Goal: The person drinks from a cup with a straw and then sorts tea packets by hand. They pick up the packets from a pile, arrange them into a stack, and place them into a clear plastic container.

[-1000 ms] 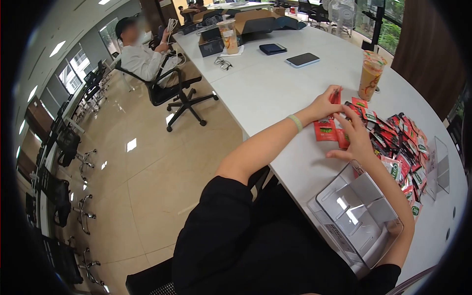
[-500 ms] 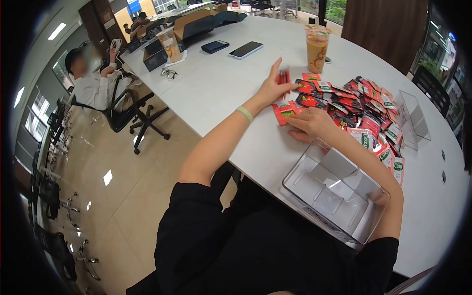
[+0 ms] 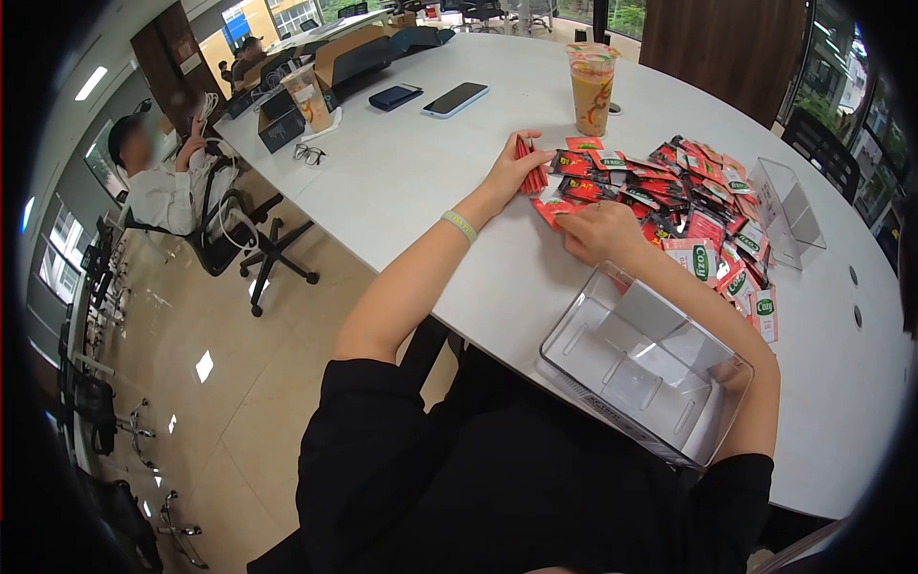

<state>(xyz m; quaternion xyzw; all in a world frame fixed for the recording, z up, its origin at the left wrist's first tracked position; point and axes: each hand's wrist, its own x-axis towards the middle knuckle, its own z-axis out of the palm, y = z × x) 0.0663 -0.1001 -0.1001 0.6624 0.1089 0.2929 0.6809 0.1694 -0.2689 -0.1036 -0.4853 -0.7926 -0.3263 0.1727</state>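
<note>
My left hand (image 3: 510, 176) is closed around a small stack of red sachets (image 3: 532, 165), held on edge above the table. My right hand (image 3: 601, 232) pinches a red sachet (image 3: 550, 210) just below that stack, with its fingertips partly hidden. Right beside both hands lies a loose heap of red, black and white sachets (image 3: 705, 222), some lettered "Cozy". A clear plastic bin (image 3: 626, 383) sits at the table's near edge, inside the bend of my right arm, and nothing shows in it.
A lidded drink cup (image 3: 592, 91) stands behind the heap, and a clear acrylic stand (image 3: 786, 215) is to its right. Farther back lie a phone (image 3: 456, 99), a dark wallet (image 3: 395, 97), glasses (image 3: 309, 154), another cup (image 3: 308, 99) and open boxes (image 3: 352, 59). A person (image 3: 172, 177) sits at left.
My left hand has closed from spread fingers around the sachet stack. My right hand's fingers have gathered on the red sachet, lifting its edge. The whole view has shifted slightly.
</note>
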